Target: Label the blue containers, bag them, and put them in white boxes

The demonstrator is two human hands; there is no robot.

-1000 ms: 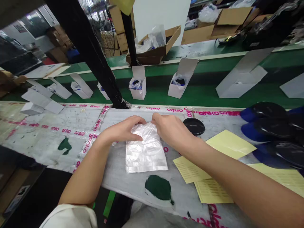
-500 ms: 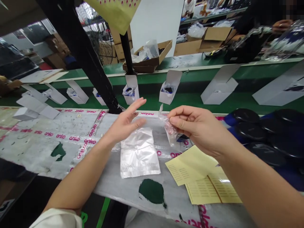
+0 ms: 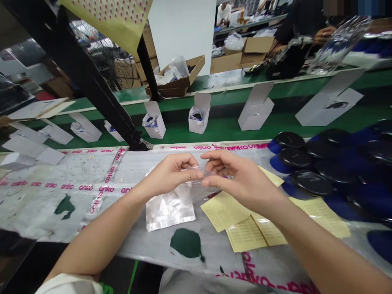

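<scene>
My left hand (image 3: 174, 173) pinches a small clear plastic bag (image 3: 197, 188) between thumb and fingers. My right hand (image 3: 234, 175) is at the bag's right edge, with the thumb against the film, the index finger stretched out and the other fingers curled. The film is see-through and its outline is hard to follow. Beneath the hands a stack of flat, silvery-white plastic bags (image 3: 167, 210) lies on the table. To its right are yellow printed sheets (image 3: 225, 210), partly under my right forearm.
Blue items with glossy black round tops (image 3: 310, 183) crowd the right side. Behind the table, open white boxes (image 3: 200, 122) line a green conveyor (image 3: 223, 118). A slanted black post (image 3: 101, 90) rises at the left. Across the conveyor, a person's hand (image 3: 324, 36) is near clear plastic packaging.
My left hand has moved right and closed on the clear bag, which my right hand held alone before. The hands are now close together. The view has shifted to the right.
</scene>
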